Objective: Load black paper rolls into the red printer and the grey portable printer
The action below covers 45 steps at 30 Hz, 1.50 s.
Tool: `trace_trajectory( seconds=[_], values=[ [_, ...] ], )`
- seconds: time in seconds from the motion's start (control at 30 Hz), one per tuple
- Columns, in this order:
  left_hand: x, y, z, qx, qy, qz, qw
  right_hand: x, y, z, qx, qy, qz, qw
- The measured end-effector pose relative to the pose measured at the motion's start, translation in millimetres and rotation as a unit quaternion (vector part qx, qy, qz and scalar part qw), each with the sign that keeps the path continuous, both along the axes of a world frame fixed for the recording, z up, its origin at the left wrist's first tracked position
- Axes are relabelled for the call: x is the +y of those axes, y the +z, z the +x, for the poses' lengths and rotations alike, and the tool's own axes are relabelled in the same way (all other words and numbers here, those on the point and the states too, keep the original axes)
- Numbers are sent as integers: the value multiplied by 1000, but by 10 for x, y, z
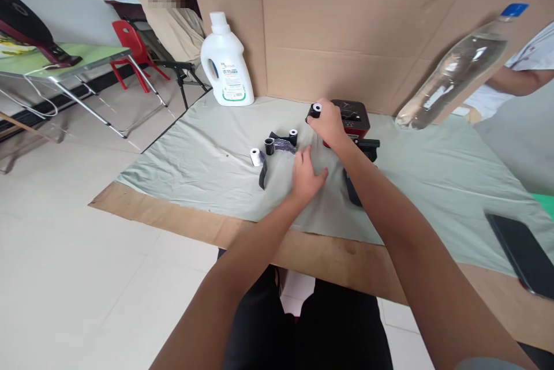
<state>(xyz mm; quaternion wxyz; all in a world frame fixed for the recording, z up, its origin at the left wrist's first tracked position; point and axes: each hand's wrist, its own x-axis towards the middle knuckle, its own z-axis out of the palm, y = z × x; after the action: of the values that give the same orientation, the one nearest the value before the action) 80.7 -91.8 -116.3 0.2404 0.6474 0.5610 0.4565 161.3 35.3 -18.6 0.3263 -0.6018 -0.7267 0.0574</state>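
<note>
My right hand [331, 124] is closed around a small black roll with a white core [315, 110], held just above the grey-green cloth [194, 168] beside a red and black device [352, 119]. My left hand [305, 176] rests on the cloth with its fingers loosely spread, holding nothing, close to a strip of dark film [283, 145]. That strip runs between two small black spools [293, 136]. A white roll [255, 156] with a black strip hanging from it stands a little to the left.
A white detergent jug [227, 64] stands at the back against a cardboard wall. A clear plastic bottle [459, 67] leans at the right, near another person's arm [519, 78]. A dark phone [521, 251] lies at the right edge. A person sits behind, by a folding table [64, 64].
</note>
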Motion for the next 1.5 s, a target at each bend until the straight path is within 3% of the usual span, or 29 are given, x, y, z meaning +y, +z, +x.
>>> trace_trajectory(
  seconds=[0.17,0.27,0.4,0.53,0.73,0.87,1.0,1.1,1.17,1.23,1.37,1.5],
  values=[
    [4,26,45,49,-5,-43,998,598,-307,-365,-32,-14,-144,989],
    [-17,69,52,67,-11,-50,996,735,-478,-388,-36,-24,-203,978],
    [-29,94,49,78,-13,-56,995,747,-585,-341,-34,-5,-217,976],
    [-29,89,48,58,-11,-59,997,659,-510,-277,-21,6,-201,979],
    [-18,48,41,20,-10,-25,999,475,-293,-252,-22,80,-64,994],
    [-8,30,26,23,1,5,1000,356,-250,-377,-113,149,-147,971],
    [-5,38,10,35,-2,19,999,222,-248,-379,-156,140,-165,964],
    [-10,48,7,29,-16,20,999,36,-186,-127,-101,130,-105,981],
    [-17,52,12,13,-25,26,999,-172,-111,166,0,129,-36,991],
    [-30,52,20,-7,-28,33,999,-450,-33,521,118,133,8,984],
    [-93,59,24,-55,-55,60,995,-1057,27,1256,262,121,-40,957],
    [-200,106,23,15,-177,143,974,-1389,-62,1783,309,151,-137,929]
  ],
)
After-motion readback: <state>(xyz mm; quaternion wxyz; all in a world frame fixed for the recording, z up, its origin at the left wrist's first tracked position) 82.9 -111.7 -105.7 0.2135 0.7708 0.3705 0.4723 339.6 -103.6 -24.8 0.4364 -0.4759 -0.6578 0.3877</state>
